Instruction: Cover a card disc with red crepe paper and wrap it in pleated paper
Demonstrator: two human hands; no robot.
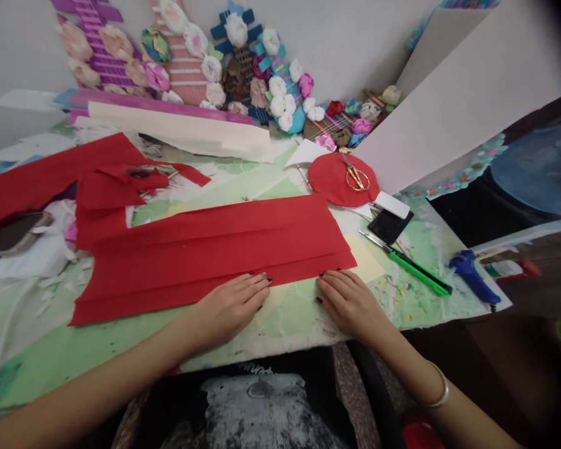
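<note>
Touching the red sheet (215, 240), left hand (229, 305) and right hand (353, 304) lie with fingers extended, green cutter (418, 270) rightward.

Matt creased paper, red sheet (215, 246); green plastic cutter (421, 271); shiny metal scissors (355, 174).

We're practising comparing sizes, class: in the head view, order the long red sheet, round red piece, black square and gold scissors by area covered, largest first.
1. Long red sheet
2. Round red piece, partly under the scissors
3. Black square, partly covered
4. Gold scissors
</note>
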